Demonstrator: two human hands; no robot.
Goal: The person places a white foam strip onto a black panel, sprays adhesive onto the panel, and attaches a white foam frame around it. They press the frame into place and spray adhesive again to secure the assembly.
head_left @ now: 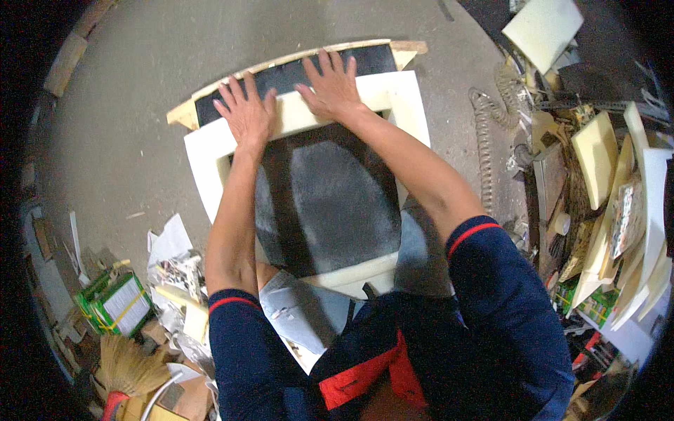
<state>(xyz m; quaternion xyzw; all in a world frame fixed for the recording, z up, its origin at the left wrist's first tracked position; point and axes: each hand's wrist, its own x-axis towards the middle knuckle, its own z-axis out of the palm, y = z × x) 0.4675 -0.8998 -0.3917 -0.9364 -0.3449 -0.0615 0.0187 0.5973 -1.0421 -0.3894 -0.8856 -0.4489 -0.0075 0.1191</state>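
A wooden frame (409, 48) lies in front of me, its far rail curved, with dark fabric (330, 196) stretched across its middle. Pale foam strips (414, 105) border the dark fabric on the sides and along the far edge. My left hand (247, 118) is flat with fingers spread, over the left part of the far foam strip. To its right, my right hand (331, 88) also rests spread, on the same strip and reaching over the black band beyond it. Fingertips of both hands come near the curved rail. Neither hand grips anything.
On the right lie stacked foam sheets (597, 161), a foam block (544, 34) and a coiled air hose (484, 151). To the left are a green strapped bundle (123, 302), a straw broom (130, 365) and white scraps (168, 242). Concrete floor (140, 140) surrounds the frame.
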